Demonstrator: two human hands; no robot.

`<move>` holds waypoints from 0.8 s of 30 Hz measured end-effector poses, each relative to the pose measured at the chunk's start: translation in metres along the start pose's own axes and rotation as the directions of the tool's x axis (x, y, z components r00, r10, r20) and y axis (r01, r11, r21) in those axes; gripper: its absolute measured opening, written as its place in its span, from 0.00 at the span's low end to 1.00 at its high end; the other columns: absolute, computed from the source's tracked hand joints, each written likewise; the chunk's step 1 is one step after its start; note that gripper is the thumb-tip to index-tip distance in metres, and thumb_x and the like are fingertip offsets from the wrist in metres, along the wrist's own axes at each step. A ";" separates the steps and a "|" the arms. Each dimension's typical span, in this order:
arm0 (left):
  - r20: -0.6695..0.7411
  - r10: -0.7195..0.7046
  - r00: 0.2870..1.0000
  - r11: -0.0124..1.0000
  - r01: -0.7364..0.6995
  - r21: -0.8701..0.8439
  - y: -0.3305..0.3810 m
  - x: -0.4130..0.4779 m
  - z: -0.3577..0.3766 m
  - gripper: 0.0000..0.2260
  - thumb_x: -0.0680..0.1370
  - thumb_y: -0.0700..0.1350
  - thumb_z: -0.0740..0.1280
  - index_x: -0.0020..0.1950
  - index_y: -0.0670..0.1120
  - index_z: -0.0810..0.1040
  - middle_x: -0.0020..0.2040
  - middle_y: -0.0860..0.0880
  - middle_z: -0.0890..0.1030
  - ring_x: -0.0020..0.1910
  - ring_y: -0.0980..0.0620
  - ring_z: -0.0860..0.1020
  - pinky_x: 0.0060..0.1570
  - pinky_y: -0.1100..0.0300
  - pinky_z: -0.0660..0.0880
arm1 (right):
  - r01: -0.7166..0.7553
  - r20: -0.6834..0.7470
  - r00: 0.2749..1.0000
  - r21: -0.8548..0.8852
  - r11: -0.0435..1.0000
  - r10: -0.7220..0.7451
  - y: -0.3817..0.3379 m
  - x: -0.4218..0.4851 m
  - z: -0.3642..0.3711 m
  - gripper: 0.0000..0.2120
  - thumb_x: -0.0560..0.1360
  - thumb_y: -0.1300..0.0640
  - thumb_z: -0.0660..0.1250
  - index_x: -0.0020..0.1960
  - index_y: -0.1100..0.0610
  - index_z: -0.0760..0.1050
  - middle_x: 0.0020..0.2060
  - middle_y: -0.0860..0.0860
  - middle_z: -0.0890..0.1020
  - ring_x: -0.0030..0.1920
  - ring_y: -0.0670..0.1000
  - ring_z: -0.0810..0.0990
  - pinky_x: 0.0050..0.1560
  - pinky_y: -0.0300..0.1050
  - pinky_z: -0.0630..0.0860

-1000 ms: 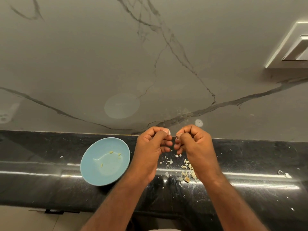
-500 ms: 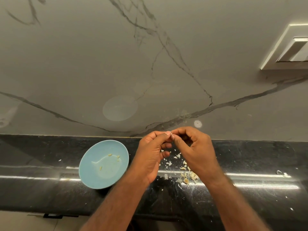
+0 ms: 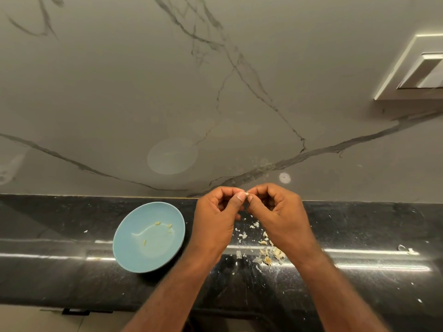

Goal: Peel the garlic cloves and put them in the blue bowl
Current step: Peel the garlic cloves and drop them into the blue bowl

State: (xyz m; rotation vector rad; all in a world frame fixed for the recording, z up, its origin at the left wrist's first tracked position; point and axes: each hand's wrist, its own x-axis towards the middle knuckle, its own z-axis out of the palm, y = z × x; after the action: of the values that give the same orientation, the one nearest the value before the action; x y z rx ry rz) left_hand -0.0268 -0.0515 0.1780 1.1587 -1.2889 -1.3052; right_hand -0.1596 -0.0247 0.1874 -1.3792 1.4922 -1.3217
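A few peeled pieces (image 3: 157, 223) are noted in the blue bowl (image 3: 134, 256). One garlic clove (image 3: 246, 194) is pinched by left hand (image 3: 215, 218) and right hand (image 3: 281, 212); peeling judged unfinished.

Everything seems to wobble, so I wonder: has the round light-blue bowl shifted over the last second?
No. The round light-blue bowl sits in the same spot just in front of the back edge of the black stone counter; only the camera drifted slightly.
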 end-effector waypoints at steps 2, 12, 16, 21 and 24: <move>0.000 0.029 1.000 0.999 -0.029 0.033 -0.001 -0.001 0.001 0.04 0.79 0.40 0.69 0.48 0.47 0.84 0.42 0.50 0.85 0.43 0.54 0.83 0.41 0.63 0.79 | -0.023 -0.040 0.999 0.022 0.999 0.024 0.000 -0.001 0.002 0.03 0.76 0.59 0.73 0.44 0.53 0.82 0.36 0.48 0.85 0.36 0.45 0.83 0.38 0.39 0.80; -0.005 0.111 0.994 0.993 -0.111 0.032 -0.006 -0.004 0.009 0.03 0.79 0.40 0.70 0.49 0.45 0.83 0.42 0.48 0.85 0.42 0.53 0.83 0.45 0.57 0.81 | -0.076 -0.168 0.980 0.170 0.983 0.104 -0.005 -0.006 0.007 0.04 0.74 0.62 0.74 0.40 0.58 0.81 0.31 0.53 0.84 0.31 0.48 0.81 0.34 0.41 0.81; -0.008 0.106 0.994 0.994 -0.106 -0.014 -0.008 -0.004 0.009 0.03 0.79 0.41 0.70 0.49 0.45 0.83 0.43 0.47 0.85 0.43 0.50 0.83 0.47 0.52 0.82 | -0.110 -0.138 0.978 0.281 0.953 0.154 -0.005 -0.005 0.005 0.03 0.73 0.64 0.74 0.41 0.62 0.81 0.30 0.55 0.83 0.31 0.50 0.81 0.32 0.41 0.79; -0.013 0.089 0.996 0.994 -0.089 -0.059 -0.005 -0.003 0.009 0.03 0.79 0.39 0.69 0.48 0.44 0.83 0.42 0.48 0.85 0.43 0.52 0.83 0.46 0.59 0.80 | -0.168 -0.099 0.969 0.401 0.901 0.225 -0.006 -0.001 0.007 0.05 0.73 0.69 0.72 0.40 0.63 0.80 0.30 0.55 0.82 0.29 0.50 0.80 0.29 0.41 0.77; -0.018 0.070 0.997 0.994 -0.071 -0.087 -0.005 -0.004 0.010 0.04 0.78 0.38 0.69 0.48 0.44 0.83 0.42 0.47 0.85 0.43 0.51 0.83 0.46 0.58 0.81 | -0.202 -0.091 0.958 0.457 0.866 0.272 -0.006 0.000 0.010 0.06 0.73 0.71 0.70 0.39 0.63 0.79 0.29 0.54 0.81 0.28 0.50 0.78 0.28 0.41 0.76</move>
State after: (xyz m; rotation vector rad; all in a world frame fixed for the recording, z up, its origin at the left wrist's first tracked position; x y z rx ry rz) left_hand -0.0360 -0.0461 0.1728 1.0510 -1.2383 -1.2861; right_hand -0.1486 -0.0258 0.1912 -0.7891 1.2972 -1.5141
